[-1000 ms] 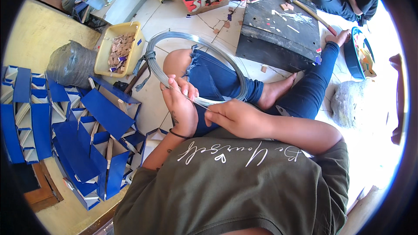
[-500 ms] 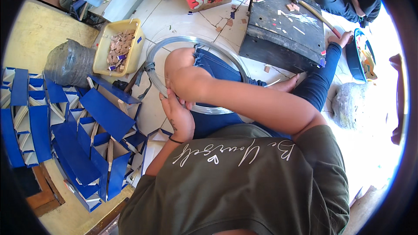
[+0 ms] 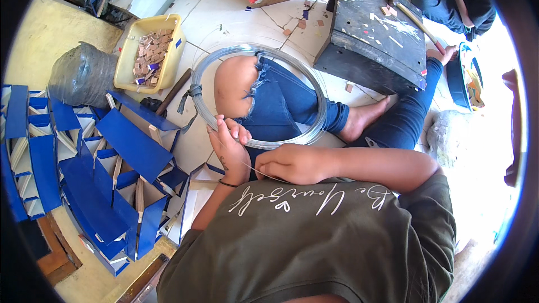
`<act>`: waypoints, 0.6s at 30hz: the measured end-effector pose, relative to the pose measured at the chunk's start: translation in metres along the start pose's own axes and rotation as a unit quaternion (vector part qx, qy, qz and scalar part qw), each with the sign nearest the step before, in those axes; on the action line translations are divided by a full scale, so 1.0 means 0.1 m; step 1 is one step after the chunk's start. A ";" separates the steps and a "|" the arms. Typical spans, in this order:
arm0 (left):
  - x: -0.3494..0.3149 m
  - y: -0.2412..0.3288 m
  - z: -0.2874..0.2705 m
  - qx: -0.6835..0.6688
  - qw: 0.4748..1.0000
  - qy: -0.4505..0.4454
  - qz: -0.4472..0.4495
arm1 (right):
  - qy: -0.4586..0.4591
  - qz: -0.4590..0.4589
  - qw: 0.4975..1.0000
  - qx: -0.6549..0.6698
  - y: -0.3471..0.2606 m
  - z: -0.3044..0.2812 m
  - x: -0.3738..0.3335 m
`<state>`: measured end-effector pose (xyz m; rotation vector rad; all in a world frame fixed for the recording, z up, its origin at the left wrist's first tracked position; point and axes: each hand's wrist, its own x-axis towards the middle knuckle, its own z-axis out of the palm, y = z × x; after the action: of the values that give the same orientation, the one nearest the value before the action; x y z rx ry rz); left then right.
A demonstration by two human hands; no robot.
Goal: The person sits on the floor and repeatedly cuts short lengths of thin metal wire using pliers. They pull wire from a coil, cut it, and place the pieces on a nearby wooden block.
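Observation:
A large coil of silvery wire (image 3: pixel 318 94) rings my bent knee in ripped jeans, with a dark strip of cloth (image 3: pixel 193 91) knotted round its left side. My left hand (image 3: pixel 229 145) has its fingers closed on the near left part of the coil. Close to my shirt, my right hand (image 3: pixel 292 164) is curled, its fingers pressed round a thin wire strand. That strand (image 3: pixel 252 167) runs between the two hands and out below the right one.
Blue lever-arch style boxes (image 3: pixel 137 134) crowd the left beside a wrapped bundle (image 3: pixel 81 76). A yellow tub (image 3: pixel 119 70) holds small brown pieces. A black box (image 3: pixel 365 50) bears a hammer (image 3: pixel 412 18) and scraps. Another person (image 3: pixel 457 5) sits far right near a blue basin (image 3: pixel 457 78).
My right hand has come from over the knee back toward my chest, drawing the wire strand with it. The left hand stays at the coil.

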<state>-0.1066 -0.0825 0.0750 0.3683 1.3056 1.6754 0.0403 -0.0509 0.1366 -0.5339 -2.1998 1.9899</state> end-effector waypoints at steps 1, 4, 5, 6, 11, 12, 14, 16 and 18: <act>0.00 0.00 0.00 0.004 1.000 0.000 0.008 | 0.000 0.006 0.999 0.037 -0.01 0.00 0.02; 0.00 0.02 0.01 0.005 1.000 0.004 0.000 | -0.018 0.058 0.997 -0.053 -0.06 -0.02 -0.01; 0.00 0.02 0.01 0.008 1.000 0.005 -0.002 | -0.016 0.057 0.992 -0.111 -0.08 -0.04 -0.02; 0.00 0.02 0.01 0.010 1.000 0.005 -0.006 | -0.007 0.101 0.984 -0.150 -0.10 -0.04 -0.02; -0.01 -0.04 -0.07 0.018 1.000 -0.002 -0.002 | 0.091 0.123 0.951 -0.269 -0.15 -0.01 0.12; -0.02 -0.06 -0.09 0.017 1.000 -0.005 0.002 | 0.095 0.134 0.943 -0.290 -0.15 0.00 0.18; -0.02 -0.11 -0.14 0.026 1.000 -0.005 0.013 | 0.086 0.129 0.940 -0.305 -0.12 -0.03 0.31; -0.03 -0.17 -0.20 0.046 0.998 0.029 -0.009 | 0.071 0.118 0.933 -0.331 -0.08 -0.08 0.49; -0.07 -0.24 -0.21 0.022 0.999 -0.006 0.047 | 0.050 0.100 0.923 -0.368 -0.04 -0.10 0.70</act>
<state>-0.1064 -0.1011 0.0480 0.4719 1.3358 1.7223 -0.0222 -0.0176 0.1316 -0.9404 -2.8748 1.0864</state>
